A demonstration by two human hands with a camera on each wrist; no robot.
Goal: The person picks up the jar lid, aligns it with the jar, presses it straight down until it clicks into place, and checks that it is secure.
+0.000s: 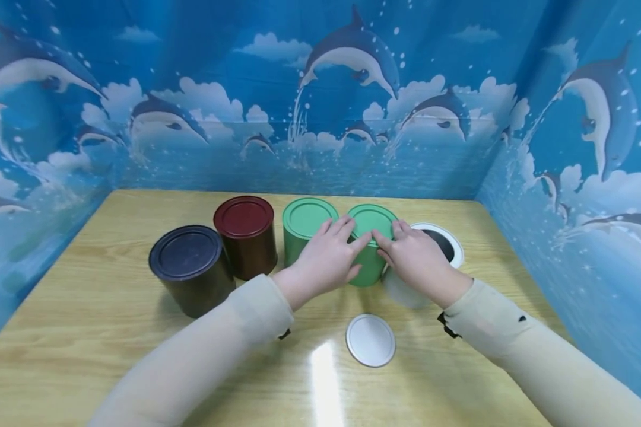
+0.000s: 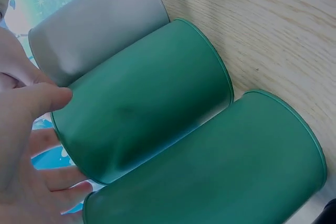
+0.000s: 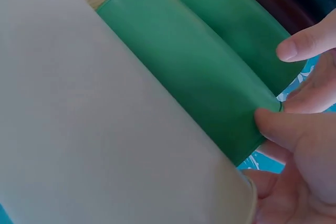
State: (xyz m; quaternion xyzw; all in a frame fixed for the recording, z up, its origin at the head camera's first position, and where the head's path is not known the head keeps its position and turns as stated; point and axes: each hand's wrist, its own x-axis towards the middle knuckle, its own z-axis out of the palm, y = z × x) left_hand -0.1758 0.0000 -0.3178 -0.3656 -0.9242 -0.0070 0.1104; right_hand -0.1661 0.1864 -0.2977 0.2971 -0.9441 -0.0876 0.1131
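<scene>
only overhead, a loose white lid [image 1: 370, 340] (wrist views blind)

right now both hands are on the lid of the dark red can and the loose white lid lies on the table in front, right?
Not quite. Both the left hand and the right hand are on the lid of the right-hand green can, not the dark red can, as the head view shows. The loose white lid does lie in front.

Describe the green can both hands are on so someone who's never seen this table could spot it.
On the wooden table, five cans stand in a row. It is the green can fourth from the left, between another green can and the lidless white can. Unlike its twin, the left hand and right hand press its lid.
</scene>
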